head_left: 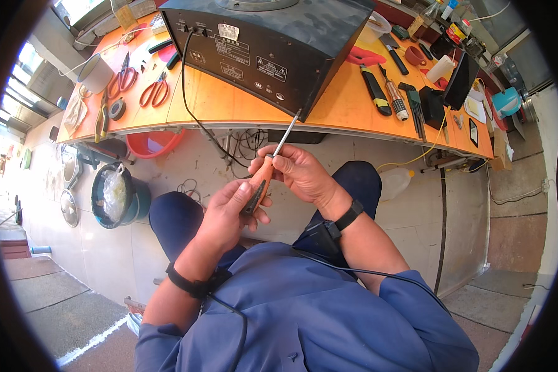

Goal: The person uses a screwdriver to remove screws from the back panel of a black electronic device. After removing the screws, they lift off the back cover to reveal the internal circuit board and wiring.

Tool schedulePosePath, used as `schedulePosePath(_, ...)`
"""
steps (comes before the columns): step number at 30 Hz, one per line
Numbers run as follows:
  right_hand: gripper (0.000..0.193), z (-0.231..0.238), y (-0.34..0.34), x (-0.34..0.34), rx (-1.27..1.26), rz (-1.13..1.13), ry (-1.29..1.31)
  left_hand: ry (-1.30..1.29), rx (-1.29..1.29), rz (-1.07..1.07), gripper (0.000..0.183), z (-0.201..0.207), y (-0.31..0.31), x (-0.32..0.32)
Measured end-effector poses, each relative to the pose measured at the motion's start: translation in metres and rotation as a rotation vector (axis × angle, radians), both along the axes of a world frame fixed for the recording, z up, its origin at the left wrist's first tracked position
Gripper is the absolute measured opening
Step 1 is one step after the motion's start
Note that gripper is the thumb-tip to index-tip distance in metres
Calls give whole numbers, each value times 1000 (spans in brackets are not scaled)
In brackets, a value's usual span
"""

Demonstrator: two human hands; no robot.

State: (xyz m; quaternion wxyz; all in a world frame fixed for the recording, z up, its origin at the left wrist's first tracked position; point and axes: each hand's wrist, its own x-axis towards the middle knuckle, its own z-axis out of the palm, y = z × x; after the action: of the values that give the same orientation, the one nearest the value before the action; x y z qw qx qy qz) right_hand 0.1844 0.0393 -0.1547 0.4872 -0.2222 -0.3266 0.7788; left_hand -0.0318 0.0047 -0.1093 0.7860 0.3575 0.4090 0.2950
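A screwdriver (287, 134) with an orange and black handle is held in both hands in front of the bench. My left hand (228, 204) wraps round the handle. The fingers of my right hand (302, 175) close about the front of the handle, where the steel shaft begins. Slanting up to the right, the shaft brings its tip to the lower corner of a black boxy appliance (245, 62), at or very near a small screw or fitting there. The appliance has labels on its facing panel, a round metal ring on top and a black power cord (184, 87).
Scissors (154, 92), pliers (101, 118) and black tape (117, 110) lie on the orange bench (217, 105) at left. A utility knife (376, 91), a cleaver (395, 56) and a phone (473, 132) are at right. Below are a red basin (155, 144) and a bin (140, 201).
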Motion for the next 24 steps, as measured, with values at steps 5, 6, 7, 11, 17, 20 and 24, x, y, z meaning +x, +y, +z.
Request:
schedulePosePath(5, 30, 0, 0, 0, -4, 0, -19, -19, 27, 74, 46, 2, 2, 1)
schedulePosePath(6, 30, -1, 0, -1, -10, -8, -22, 28, 97, 117, 46, 0, 1, 5)
schedulePosePath(7, 30, -2, 0, -3, -15, -16, -21, 95, 140, 142, 45, -1, 0, 8)
schedulePosePath(11, 30, -4, 0, -4, -23, -34, -24, 91, 105, 147, 42, -1, 1, 8)
schedulePosePath(17, 29, -6, 1, -1, 12, -28, -47, -47, -6, 102, 40, 0, 5, 0)
schedulePosePath(20, 30, -8, 2, -3, 13, -39, -51, 188, 302, 148, 41, -6, -1, 9)
schedulePosePath(24, 31, -3, 3, -6, -10, -29, -24, 201, 260, 82, 39, -6, 0, 6)
